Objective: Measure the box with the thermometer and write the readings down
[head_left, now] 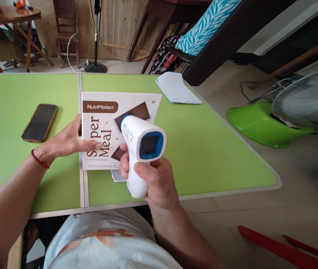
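My right hand [159,179] is wrapped round the handle of a white and blue infrared thermometer [136,134]. Its dark screen faces me and its front end points at a white NutriMotion box [97,130]. My left hand [66,140] grips that box by its left edge, thumb across the printed front and the other fingers hidden behind. Brown lettering and pictures of dark bars decorate the box, partly covered by the thermometer. Under its lower edge, a small printed paper [118,175] pokes out on the green table [209,157].
A smartphone [39,122] lies left of my left hand. Folded white paper [177,87] rests near the table's far right edge. Beyond the right side stand a green chair [260,125] and a fan [310,99]. A person's arm and leg show at a small wooden table [18,15].
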`<state>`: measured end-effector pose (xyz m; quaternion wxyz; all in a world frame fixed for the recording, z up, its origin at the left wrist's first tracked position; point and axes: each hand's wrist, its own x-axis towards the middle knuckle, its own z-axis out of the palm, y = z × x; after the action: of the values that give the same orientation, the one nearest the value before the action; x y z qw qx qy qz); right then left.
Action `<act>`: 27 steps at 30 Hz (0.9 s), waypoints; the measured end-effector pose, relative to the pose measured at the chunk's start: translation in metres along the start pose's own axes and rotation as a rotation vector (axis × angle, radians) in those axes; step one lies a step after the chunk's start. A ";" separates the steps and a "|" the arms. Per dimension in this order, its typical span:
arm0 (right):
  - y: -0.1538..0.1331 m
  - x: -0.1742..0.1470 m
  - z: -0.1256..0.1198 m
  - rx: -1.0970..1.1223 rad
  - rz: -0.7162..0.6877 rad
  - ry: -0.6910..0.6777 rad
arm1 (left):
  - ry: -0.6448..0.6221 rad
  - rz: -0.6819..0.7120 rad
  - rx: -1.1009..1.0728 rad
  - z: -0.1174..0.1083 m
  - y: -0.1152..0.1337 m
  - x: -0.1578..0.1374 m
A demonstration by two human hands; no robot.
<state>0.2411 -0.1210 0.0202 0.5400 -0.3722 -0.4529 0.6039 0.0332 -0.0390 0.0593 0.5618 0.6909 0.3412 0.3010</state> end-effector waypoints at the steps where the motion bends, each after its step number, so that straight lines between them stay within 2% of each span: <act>1: 0.000 0.000 0.000 0.002 -0.001 -0.003 | 0.007 -0.006 0.001 0.000 0.000 0.000; 8: -0.001 0.000 0.001 0.018 0.002 -0.012 | 0.017 -0.039 0.053 -0.003 -0.002 -0.002; 14: 0.000 0.000 0.000 0.047 0.004 -0.038 | -0.030 -0.030 0.052 -0.005 -0.003 -0.002; 22: 0.000 0.000 0.000 0.059 0.001 -0.043 | 0.019 -0.094 0.124 -0.007 -0.001 -0.005; 27: 0.000 0.000 0.001 0.067 0.009 -0.041 | -0.026 -0.080 0.126 -0.007 0.000 -0.004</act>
<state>0.2406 -0.1208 0.0208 0.5399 -0.3434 -0.4416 0.6289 0.0253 -0.0383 0.0606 0.5333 0.7145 0.3795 0.2472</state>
